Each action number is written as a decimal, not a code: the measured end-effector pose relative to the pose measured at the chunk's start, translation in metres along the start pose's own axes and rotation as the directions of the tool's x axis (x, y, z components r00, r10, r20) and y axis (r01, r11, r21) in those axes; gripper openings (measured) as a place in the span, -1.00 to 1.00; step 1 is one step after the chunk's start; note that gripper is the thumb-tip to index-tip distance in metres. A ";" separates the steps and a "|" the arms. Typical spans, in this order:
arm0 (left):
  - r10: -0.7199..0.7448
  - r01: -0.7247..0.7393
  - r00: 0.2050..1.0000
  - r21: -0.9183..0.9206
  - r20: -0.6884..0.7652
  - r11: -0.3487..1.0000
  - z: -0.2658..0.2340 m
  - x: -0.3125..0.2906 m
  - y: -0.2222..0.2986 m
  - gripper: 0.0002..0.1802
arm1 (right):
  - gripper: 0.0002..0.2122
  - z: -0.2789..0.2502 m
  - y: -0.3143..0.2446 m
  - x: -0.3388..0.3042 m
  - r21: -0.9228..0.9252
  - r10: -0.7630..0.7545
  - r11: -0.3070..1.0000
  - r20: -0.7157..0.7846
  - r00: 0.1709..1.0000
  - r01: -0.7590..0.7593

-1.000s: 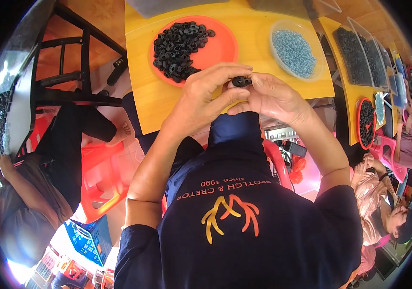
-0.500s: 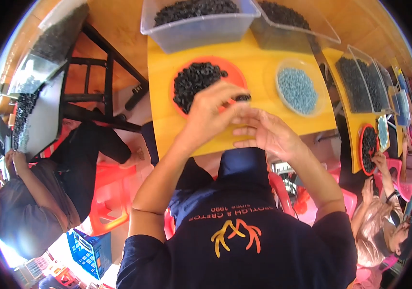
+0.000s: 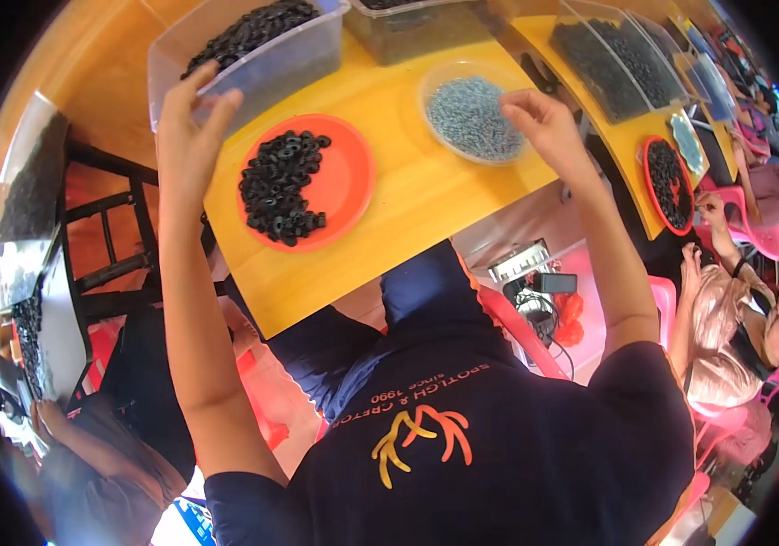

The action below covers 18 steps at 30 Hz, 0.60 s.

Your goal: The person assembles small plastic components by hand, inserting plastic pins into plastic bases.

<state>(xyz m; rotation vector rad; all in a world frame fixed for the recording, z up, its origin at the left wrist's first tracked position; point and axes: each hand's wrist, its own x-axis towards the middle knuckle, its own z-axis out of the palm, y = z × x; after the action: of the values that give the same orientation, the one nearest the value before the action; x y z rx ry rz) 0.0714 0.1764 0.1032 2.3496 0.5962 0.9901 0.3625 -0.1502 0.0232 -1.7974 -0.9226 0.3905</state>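
Observation:
My left hand [image 3: 191, 136] is raised at the front of a clear plastic bin [image 3: 294, 75] heaped with black ring-like parts. Its thumb and fingers stand apart and I see nothing between them. Over the right side of a round translucent bowl [image 3: 427, 107], my right hand [image 3: 542, 129] has its thumb and fingertips pinched together. Small blue-grey metal pieces [image 3: 471, 118] fill that bowl; whether one is in the pinch is too small to see. Between the hands, an orange-red round plate [image 3: 346, 196] carries a pile of short black rings [image 3: 282, 187] on its left side.
The yellow table [image 3: 316, 278] ends just before my knees. A second clear bin [image 3: 417, 36] stands at the back. On the right, another person works at a yellow table with a red plate [image 3: 664, 187] of black parts. A person sits at left beside a black metal frame [image 3: 107, 237].
My hands were together over the plate with a black part at the left fingertips. They have parted, the left to the bin, the right to the bowl. The view has shifted.

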 end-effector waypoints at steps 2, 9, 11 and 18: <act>0.011 -0.002 0.993 -0.079 0.118 0.997 0.012 -0.035 0.027 -0.56 | -0.78 -0.015 0.002 0.003 -0.200 0.051 0.978 -0.036 0.998 -0.057; -0.033 0.182 0.937 -0.406 0.348 0.896 0.074 -0.143 0.078 -0.65 | -0.76 0.000 -0.008 0.022 -0.439 -0.020 0.897 0.061 0.998 0.045; -0.078 0.271 0.909 -0.436 0.410 0.858 0.088 -0.159 0.083 -0.65 | -0.76 0.008 -0.012 0.028 -0.570 -0.158 0.796 0.131 0.979 0.205; -0.128 0.356 0.875 -0.443 0.466 0.822 0.100 -0.183 0.092 -0.67 | -0.78 0.007 -0.014 0.037 -0.717 -0.189 0.610 0.282 0.941 0.337</act>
<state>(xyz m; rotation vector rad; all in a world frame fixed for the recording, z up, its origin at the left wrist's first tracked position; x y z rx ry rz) 0.0475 -0.0273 0.0038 1.8480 0.3866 0.4241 0.3765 -0.1161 0.0382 -2.3473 -1.6385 -0.0695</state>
